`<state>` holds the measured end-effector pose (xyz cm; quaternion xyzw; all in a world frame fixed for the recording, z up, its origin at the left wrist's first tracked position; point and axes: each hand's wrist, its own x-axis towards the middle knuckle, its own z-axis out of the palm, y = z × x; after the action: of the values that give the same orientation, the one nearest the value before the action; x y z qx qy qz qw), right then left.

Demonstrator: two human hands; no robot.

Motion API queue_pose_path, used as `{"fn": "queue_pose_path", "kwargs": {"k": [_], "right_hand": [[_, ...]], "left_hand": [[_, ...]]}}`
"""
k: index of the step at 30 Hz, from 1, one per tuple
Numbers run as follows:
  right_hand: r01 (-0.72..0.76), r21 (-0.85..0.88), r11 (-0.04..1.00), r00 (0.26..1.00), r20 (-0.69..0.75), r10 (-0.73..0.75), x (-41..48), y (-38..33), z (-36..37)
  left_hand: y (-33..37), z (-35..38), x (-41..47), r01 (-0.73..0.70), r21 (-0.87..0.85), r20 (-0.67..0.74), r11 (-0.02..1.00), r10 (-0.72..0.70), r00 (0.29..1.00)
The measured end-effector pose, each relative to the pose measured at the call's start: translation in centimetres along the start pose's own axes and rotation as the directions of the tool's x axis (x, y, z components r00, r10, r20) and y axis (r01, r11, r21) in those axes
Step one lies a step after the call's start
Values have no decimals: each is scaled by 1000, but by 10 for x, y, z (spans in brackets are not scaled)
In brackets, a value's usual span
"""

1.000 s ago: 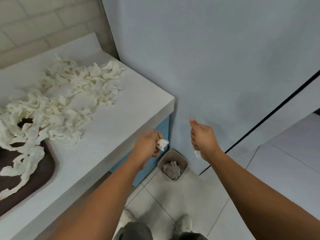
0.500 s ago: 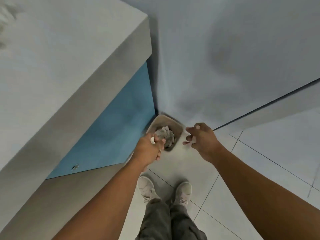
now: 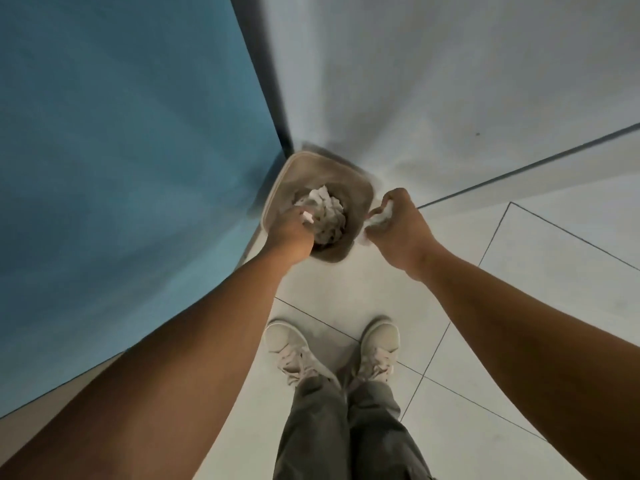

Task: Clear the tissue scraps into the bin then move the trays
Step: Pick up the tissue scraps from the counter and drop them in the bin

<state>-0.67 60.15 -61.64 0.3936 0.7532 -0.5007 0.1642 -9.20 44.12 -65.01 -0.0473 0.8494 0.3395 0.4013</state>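
Observation:
A small beige bin (image 3: 313,168) stands on the floor in the corner, with a heap of white tissue scraps (image 3: 327,209) inside. My left hand (image 3: 289,233) hovers over the bin's near-left rim and grips a small white scrap (image 3: 307,217). My right hand (image 3: 398,226) is just right of the bin's rim and holds another crumpled scrap (image 3: 379,220) between curled fingers. The trays and the counter top are out of view.
A blue cabinet side (image 3: 121,150) fills the left. A pale wall (image 3: 433,81) with a dark baseboard line rises behind the bin. My two shoes (image 3: 377,348) stand on the tiled floor (image 3: 519,341) just before the bin.
The view has tipped down from the counter with its scraps to the floor. Both hands have come down close over the bin, each still holding tissue.

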Motion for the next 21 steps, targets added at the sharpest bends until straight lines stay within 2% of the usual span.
{"fn": "queue_pose_path", "kwargs": {"k": [2, 7, 11, 14, 16, 18, 21], "right_hand": [[-9, -32, 999, 999, -32, 8, 10, 11, 6], [-20, 30, 999, 1000, -21, 20, 19, 33, 12], [-121, 288, 950, 993, 32, 116, 19, 22, 12], [-117, 358, 927, 993, 54, 105, 24, 3, 22], [-63, 295, 953, 994, 103, 34, 32, -9, 37], [50, 83, 995, 984, 165, -63, 43, -18, 53], [215, -181, 960, 962, 206, -177, 64, -23, 77]], "left_hand": [[-7, 12, 20, -35, 30, -28, 999, 36, 999], [-12, 26, 40, -79, 144, -50, 986, 87, 995], [-14, 20, 35, -108, 73, -44, 991, 111, 993], [-22, 8, 26, -123, 109, -75, 986, 132, 988], [-25, 0, 20, -91, 80, -104, 993, 99, 990], [-29, -6, 15, -63, 46, -128, 997, 69, 989], [-37, -11, 12, -71, 45, -129, 996, 76, 989]]}}
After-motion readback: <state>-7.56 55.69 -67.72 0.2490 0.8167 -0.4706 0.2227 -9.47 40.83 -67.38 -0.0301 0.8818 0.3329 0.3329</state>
